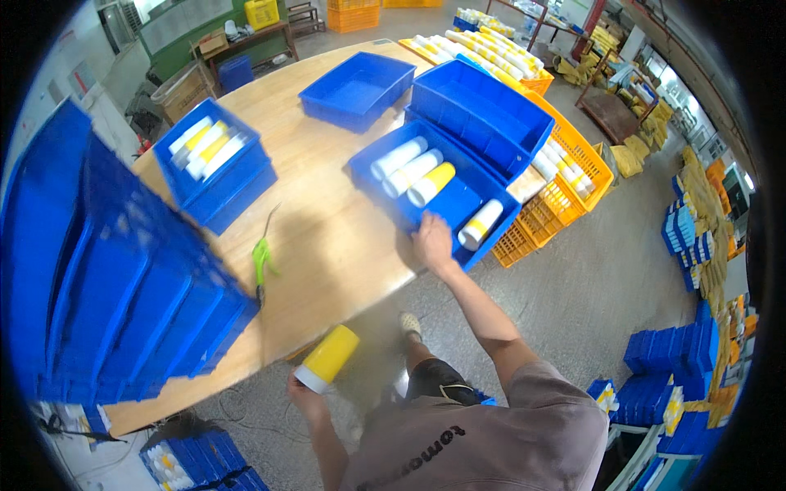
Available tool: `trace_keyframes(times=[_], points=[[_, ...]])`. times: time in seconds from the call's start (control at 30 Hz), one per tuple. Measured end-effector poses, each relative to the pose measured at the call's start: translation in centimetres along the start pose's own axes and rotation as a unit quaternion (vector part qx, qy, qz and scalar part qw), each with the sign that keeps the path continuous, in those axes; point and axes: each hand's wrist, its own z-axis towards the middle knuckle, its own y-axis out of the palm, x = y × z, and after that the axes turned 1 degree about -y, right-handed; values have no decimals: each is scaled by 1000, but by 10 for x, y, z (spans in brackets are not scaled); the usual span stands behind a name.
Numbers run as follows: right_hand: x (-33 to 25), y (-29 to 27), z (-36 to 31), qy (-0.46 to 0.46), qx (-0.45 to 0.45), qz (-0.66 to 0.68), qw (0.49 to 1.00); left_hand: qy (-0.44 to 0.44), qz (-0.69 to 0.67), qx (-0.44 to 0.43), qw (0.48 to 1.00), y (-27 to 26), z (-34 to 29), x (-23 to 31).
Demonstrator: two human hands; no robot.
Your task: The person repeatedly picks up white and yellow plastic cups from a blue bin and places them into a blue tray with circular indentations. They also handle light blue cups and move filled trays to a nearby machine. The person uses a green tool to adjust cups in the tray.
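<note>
Gripping the white end of a yellow-and-white cylinder (334,352), the left hand (306,394) holds it just off the pale wooden table (327,274). Over there, the right hand (432,240) meets the rim of a blue plastic bin (465,183) containing four white-and-yellow cylinders (413,173); whether its fingers clench, I can't tell.

The wooden table (315,278) carries a green air gun (261,257); left of the gun, a stack of blue bins (139,286); beyond the gun, two stacked boxes (225,192). Right of the gun sits a wide tray (385,200); farther beyond, a shallow tub (354,88).
</note>
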Motion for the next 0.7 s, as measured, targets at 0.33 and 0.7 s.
trace_keyframes(times=[0.33, 0.7], points=[[20, 72, 178, -217, -58, 138, 965, 54, 22, 41, 997, 187, 82, 71], [54, 89, 149, -272, -403, 26, 874, 78, 235, -114, 962, 415, 259, 104]])
